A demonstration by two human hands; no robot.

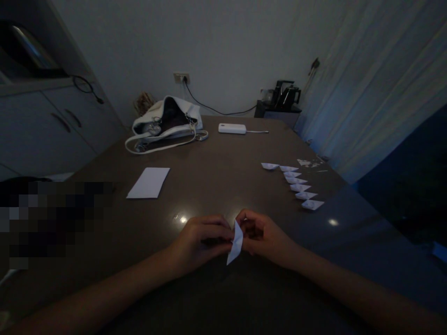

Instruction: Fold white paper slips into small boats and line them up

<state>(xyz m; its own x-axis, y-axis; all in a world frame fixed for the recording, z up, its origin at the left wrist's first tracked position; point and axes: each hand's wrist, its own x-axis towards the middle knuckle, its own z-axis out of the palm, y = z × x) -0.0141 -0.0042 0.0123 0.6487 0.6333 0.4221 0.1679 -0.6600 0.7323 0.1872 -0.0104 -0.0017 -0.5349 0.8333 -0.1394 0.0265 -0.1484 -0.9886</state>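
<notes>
Between my two hands, close to the near side of the table, is a folded white paper boat point(236, 244), turned on end with its tips pointing up and down. My left hand point(206, 236) pinches it from the left, thumb and fingers closed at its side. From the right, my right hand point(263, 237) grips it too, with curled fingers partly hidden behind the paper. Several finished paper boats point(300, 188) stand in a slanting row to the right. A stack of white paper sheets point(149, 183) lies flat on the left.
The brown table point(216, 177) bears a white handbag point(167, 122) at the far left and a white power bank point(232, 128) with a short cable. Torn paper scraps point(309, 163) lie near the right edge. A black kettle point(289, 97) stands on a small cabinet behind.
</notes>
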